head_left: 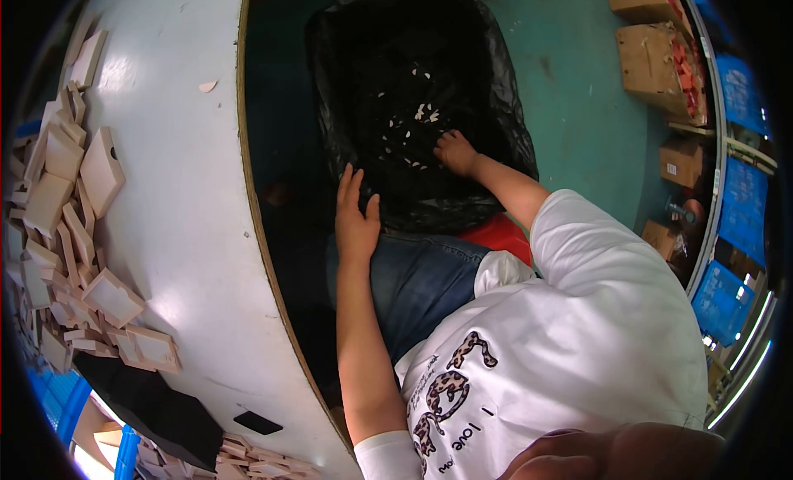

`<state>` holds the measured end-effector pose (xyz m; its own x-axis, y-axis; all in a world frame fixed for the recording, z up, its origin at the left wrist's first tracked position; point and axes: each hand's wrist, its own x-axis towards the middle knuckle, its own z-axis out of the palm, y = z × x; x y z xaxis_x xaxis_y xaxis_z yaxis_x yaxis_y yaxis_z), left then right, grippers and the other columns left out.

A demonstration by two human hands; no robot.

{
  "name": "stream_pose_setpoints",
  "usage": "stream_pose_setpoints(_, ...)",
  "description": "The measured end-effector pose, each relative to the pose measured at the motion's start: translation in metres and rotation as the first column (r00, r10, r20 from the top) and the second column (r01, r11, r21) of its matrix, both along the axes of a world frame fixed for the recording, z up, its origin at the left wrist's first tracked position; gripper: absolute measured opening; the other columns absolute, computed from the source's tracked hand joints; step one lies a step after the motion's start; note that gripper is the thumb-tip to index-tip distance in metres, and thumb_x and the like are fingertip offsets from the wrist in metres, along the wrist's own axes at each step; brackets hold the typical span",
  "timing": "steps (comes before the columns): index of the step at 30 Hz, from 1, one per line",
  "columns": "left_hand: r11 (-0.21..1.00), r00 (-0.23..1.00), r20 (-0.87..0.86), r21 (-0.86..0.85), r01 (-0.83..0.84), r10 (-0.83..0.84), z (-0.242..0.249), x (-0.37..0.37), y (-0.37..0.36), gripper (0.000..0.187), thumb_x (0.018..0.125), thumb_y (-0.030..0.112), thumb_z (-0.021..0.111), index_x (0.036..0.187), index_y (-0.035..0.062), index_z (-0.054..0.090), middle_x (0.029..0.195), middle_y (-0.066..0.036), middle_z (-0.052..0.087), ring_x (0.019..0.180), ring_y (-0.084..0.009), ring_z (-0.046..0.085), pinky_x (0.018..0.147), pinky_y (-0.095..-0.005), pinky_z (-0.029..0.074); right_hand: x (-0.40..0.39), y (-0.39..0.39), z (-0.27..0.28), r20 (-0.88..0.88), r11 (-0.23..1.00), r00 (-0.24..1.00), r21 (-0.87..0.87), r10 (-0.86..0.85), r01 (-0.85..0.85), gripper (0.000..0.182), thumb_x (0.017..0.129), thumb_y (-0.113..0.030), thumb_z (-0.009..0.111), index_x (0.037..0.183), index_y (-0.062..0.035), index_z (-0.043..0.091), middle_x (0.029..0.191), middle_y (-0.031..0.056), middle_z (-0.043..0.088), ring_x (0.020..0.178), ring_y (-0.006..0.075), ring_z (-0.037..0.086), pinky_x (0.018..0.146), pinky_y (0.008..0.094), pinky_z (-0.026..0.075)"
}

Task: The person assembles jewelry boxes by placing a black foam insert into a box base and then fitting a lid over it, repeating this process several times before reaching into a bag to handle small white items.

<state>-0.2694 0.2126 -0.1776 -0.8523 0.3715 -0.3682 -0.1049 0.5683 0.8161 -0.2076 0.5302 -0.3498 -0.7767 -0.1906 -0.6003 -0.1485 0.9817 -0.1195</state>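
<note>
My left hand [358, 220] is open, fingers apart, at the near left edge of a large container lined with a black plastic bag [512, 108]. My right hand [456, 153] reaches over the right side of the bag with its fingers curled together; what they hold, if anything, is too small to name. Small pale half-round pieces [425, 112] lie scattered on the dark plastic, just left of my right hand.
A white table [190, 191] on the left bears a heap of pale boxes [103, 173], a black sheet [149, 406] and a small black rectangle [258, 422]. Cardboard boxes [652, 67] and blue bins [743, 203] stand at the right. A red object [500, 235] shows near my lap.
</note>
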Motion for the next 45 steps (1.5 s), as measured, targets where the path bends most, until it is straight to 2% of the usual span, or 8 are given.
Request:
stream_pose_setpoints(5, 1.0, 1.0, 0.004, 0.006, -0.014, 0.014, -0.001, 0.0, 0.0, 0.054, 0.101, 0.009, 0.066, 0.153, 0.0077, 0.054, 0.169, -0.007, 0.041, 0.152, -0.0317, 0.044, 0.123, -0.0416, 0.041, -0.013, 0.013, 0.017, 0.284, 0.845, 0.909, -0.361, -0.304, 0.395, 0.034, 0.076, -0.016, 0.075, 0.109, -0.0087, 0.078, 0.133, 0.015, 0.065, 0.133, 0.0369, 0.055, 0.112, 0.0525, 0.044)
stream_pose_setpoints(12, 1.0, 1.0, -0.011, 0.005, -0.003, 0.003, 0.002, 0.0, -0.001, 0.053, 0.101, 0.01, 0.066, 0.153, 0.0064, 0.054, 0.169, -0.008, 0.041, 0.152, -0.032, 0.044, 0.123, -0.0415, 0.041, 0.027, -0.027, -0.011, 0.048, 0.961, 0.978, -0.203, 0.202, -0.189, 0.033, 0.077, -0.023, 0.074, 0.108, -0.0134, 0.082, 0.14, 0.0133, 0.064, 0.139, 0.0332, 0.053, 0.109, 0.057, 0.044)
stream_pose_setpoints(18, 1.0, 1.0, 0.006, 0.001, -0.002, 0.002, 0.003, 0.0, -0.001, 0.054, 0.101, 0.01, 0.066, 0.153, 0.0068, 0.053, 0.169, -0.008, 0.041, 0.153, -0.0321, 0.044, 0.124, -0.0412, 0.041, -0.004, -0.034, 0.021, 0.301, 0.968, 0.921, -0.035, 0.248, -0.249, 0.04, 0.081, -0.03, 0.074, 0.118, -0.0138, 0.08, 0.131, 0.0159, 0.067, 0.134, 0.0348, 0.057, 0.11, 0.0516, 0.045)
stream_pose_setpoints(24, 1.0, 1.0, -0.005, 0.011, -0.003, 0.004, 0.001, 0.0, 0.0, 0.054, 0.102, 0.009, 0.066, 0.154, 0.0074, 0.053, 0.169, -0.008, 0.041, 0.153, -0.0316, 0.043, 0.124, -0.0412, 0.041, -0.062, 0.045, 0.047, 0.167, 0.51, 0.767, -0.657, -0.62, 0.555, 0.069, 0.091, -0.03, 0.082, 0.151, -0.0079, 0.056, 0.145, 0.0189, 0.061, 0.136, 0.0349, 0.059, 0.114, 0.0418, 0.048)
stream_pose_setpoints(34, 1.0, 1.0, 0.001, 0.0, -0.006, 0.006, -0.001, 0.001, -0.001, 0.053, 0.101, 0.009, 0.066, 0.153, 0.005, 0.054, 0.168, -0.009, 0.042, 0.152, -0.0321, 0.044, 0.124, -0.0411, 0.04, -0.035, 0.095, 0.161, -0.819, 0.922, 0.438, -0.266, -0.37, 0.283, 0.08, 0.087, -0.01, 0.079, 0.158, -0.0082, 0.043, 0.143, 0.0216, 0.056, 0.131, 0.0397, 0.057, 0.112, 0.0464, 0.047)
stream_pose_setpoints(38, 1.0, 1.0, -0.012, 0.022, -0.017, 0.017, -0.001, 0.003, -0.002, 0.053, 0.101, 0.009, 0.066, 0.152, 0.0039, 0.053, 0.168, -0.011, 0.041, 0.152, -0.0329, 0.045, 0.124, -0.0415, 0.04, 0.03, 0.118, 0.094, -0.491, 0.612, 0.423, -0.333, -0.762, 0.717, 0.083, 0.091, -0.029, 0.081, 0.159, -0.0009, 0.043, 0.149, 0.0237, 0.059, 0.132, 0.039, 0.06, 0.111, 0.0444, 0.047)
stream_pose_setpoints(40, 1.0, 1.0, -0.024, 0.029, -0.011, 0.011, -0.002, 0.005, -0.005, 0.053, 0.101, 0.009, 0.066, 0.152, 0.0037, 0.053, 0.169, -0.011, 0.041, 0.152, -0.0331, 0.044, 0.124, -0.0416, 0.04, 0.048, 0.122, 0.101, 0.256, 0.298, 0.371, -0.283, -0.892, 0.912, 0.072, 0.087, -0.04, 0.084, 0.141, 0.0027, 0.063, 0.129, 0.0239, 0.073, 0.118, 0.0404, 0.07, 0.103, 0.0462, 0.053)
stream_pose_setpoints(45, 0.999, 1.0, -0.014, 0.032, -0.005, 0.005, -0.002, 0.007, -0.006, 0.054, 0.1, 0.011, 0.068, 0.152, 0.0041, 0.054, 0.169, -0.011, 0.04, 0.152, -0.0339, 0.044, 0.124, -0.0423, 0.04, 0.071, 0.116, 0.077, 0.088, 0.309, 0.357, -0.341, -0.93, 0.888, 0.044, 0.094, -0.033, 0.074, 0.119, 0.0042, 0.074, 0.108, 0.0245, 0.078, 0.105, 0.0372, 0.076, 0.093, 0.0465, 0.056)
